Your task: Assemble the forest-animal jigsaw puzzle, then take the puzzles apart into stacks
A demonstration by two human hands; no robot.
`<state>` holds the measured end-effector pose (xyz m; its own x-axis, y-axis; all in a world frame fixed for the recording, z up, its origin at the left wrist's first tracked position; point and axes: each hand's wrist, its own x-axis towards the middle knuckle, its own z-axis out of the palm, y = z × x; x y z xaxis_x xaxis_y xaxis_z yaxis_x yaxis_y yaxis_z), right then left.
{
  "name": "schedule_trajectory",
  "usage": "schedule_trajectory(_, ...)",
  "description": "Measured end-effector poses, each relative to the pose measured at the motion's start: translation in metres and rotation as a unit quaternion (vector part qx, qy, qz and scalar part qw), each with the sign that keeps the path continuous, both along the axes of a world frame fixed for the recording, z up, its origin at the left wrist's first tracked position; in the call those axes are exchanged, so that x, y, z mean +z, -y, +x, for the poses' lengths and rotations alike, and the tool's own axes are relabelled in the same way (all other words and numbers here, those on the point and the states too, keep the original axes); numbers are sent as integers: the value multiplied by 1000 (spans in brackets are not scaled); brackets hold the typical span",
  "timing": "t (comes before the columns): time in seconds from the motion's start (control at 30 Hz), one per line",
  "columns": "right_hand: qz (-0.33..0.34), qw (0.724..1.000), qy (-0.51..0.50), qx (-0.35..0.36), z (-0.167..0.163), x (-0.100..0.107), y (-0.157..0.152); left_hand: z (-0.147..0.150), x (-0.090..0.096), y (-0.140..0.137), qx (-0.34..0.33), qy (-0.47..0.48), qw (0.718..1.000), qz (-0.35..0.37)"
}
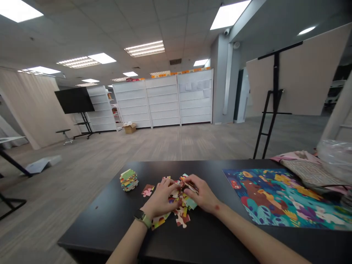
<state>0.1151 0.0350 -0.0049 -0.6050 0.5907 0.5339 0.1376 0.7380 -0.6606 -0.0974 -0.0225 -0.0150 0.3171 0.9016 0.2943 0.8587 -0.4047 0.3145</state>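
A loose pile of jigsaw puzzle pieces (pixel 181 216) lies on the black table between my hands. My left hand (pixel 162 198), with a green-banded watch at the wrist, rests over the pile's left side; thumb and fingers are apart, touching pieces. At the right side, my right hand (pixel 202 194) is closed on a few puzzle pieces (pixel 193 187) between thumb and fingers. Its fingers partly hide them. A pink and brown puzzle piece (pixel 147 190) lies left of the pile. Farther left stands a stack of puzzle pieces (pixel 129 180).
A colourful picture sheet with animals (pixel 271 198) lies flat on the table (pixel 104 220) at right. Beyond it are a patterned fabric bag (pixel 305 170) and clear plastic (pixel 335 157). A black stand (pixel 271 121) rises behind the table, and white shelves (pixel 162 101) line the back.
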Motion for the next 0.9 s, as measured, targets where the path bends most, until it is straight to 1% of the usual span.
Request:
schedule_trajectory(0.07,-63,997,-42,-15,4,3,-7,4,6,8,-4,3,1000,6)
schedule_trajectory(0.1,-82,995,-54,-19,5,4,-10,5,9,12,-8,4,1000,6)
schedule_trajectory(0.17,-97,993,-67,-24,7,3,-15,7,12,18,-19,2,1000,2)
schedule_trajectory(0.27,-93,993,-68,-26,7,-1,-17,5,12,22,-28,-7,1000,-4)
schedule_trajectory(0.33,-67,997,-36,-19,6,-2,-14,4,9,21,-24,-9,1000,-6)
schedule_trajectory(0.4,-18,999,30,0,3,-3,-9,2,6,20,-16,-4,1000,-2)
schedule_trajectory(0.5,48,990,127,29,1,-1,-3,0,2,16,-7,24,1000,9)
schedule_trajectory(0.57,64,985,157,20,4,2,-4,-3,0,14,4,56,998,16)
schedule_trajectory(0.63,60,979,193,5,12,6,-10,-8,-1,14,17,79,996,21)
schedule_trajectory(0.67,46,974,221,-1,17,8,-15,-11,-1,14,24,86,996,23)
schedule_trajectory(0.77,-20,952,305,6,32,8,-27,-16,3,17,45,99,994,30)
schedule_trajectory(0.83,-45,949,310,24,35,4,-31,-12,10,19,53,124,990,43)
schedule_trajectory(0.9,-48,957,283,43,30,-3,-29,-2,18,21,41,159,985,55)
